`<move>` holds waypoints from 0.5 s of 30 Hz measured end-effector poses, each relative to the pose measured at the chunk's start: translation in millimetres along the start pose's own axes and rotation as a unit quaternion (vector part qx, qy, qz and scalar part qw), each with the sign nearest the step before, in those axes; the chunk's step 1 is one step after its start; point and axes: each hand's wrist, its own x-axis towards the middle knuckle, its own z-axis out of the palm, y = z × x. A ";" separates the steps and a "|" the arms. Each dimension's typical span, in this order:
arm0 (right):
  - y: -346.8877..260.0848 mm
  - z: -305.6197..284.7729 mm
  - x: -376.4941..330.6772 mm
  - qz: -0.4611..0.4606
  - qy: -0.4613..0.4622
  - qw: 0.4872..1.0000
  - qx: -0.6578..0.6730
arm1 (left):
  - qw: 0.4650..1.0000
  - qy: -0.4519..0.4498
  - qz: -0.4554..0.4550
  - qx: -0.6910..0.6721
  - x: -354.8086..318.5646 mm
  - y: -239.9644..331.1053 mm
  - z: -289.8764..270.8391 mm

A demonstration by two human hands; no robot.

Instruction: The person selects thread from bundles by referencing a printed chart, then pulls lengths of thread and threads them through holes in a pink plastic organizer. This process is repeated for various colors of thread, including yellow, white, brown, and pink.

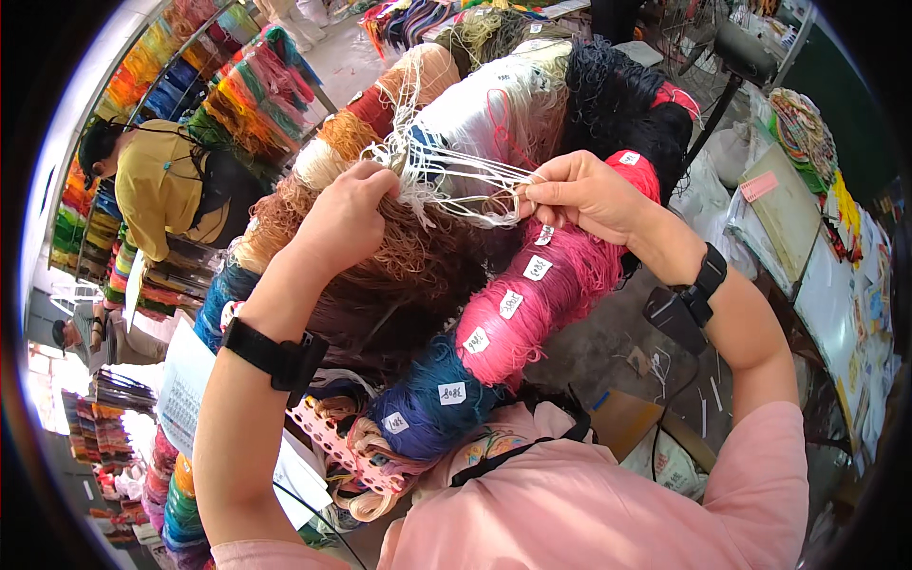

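Note:
White thread strands (465, 176) stretch between my two raised hands, partly looped and tangled. My left hand (351, 214) is closed, thumb and fingers pinched together at the left end of the strands. On the other side, my right hand (584, 195) pinches the loop's right end between thumb and fingertips. Below and behind lie thick hanks of thread: a white hank (508, 104), a brown hank (408, 252), a pink hank (541, 285) with small paper labels, and a blue-teal hank (432, 399) near my body.
A black thread hank (627, 114) lies at the far right of the bundle. Beside my left arm is a printed sheet (187, 389). A person in a yellow top (157, 190) bends near racks of coloured thread (252, 100). At right stands a cluttered table (826, 294).

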 end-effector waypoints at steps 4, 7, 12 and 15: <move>0.9 -2.7 -8.5 -0.009 0.026 0.999 0.028 | 1.000 -0.025 0.004 0.009 1.9 2.1 -2.6; 0.0 -4.1 -12.8 -0.013 0.032 0.998 0.046 | 0.999 -0.027 0.014 0.038 1.8 2.7 -4.4; -0.9 -4.4 -16.2 -0.010 0.008 0.997 0.080 | 0.990 0.138 0.003 -0.002 -2.9 48.2 2.1; -0.2 0.5 -16.6 -0.018 -0.006 0.997 0.076 | 0.856 -0.019 -0.236 -0.460 2.6 81.1 6.8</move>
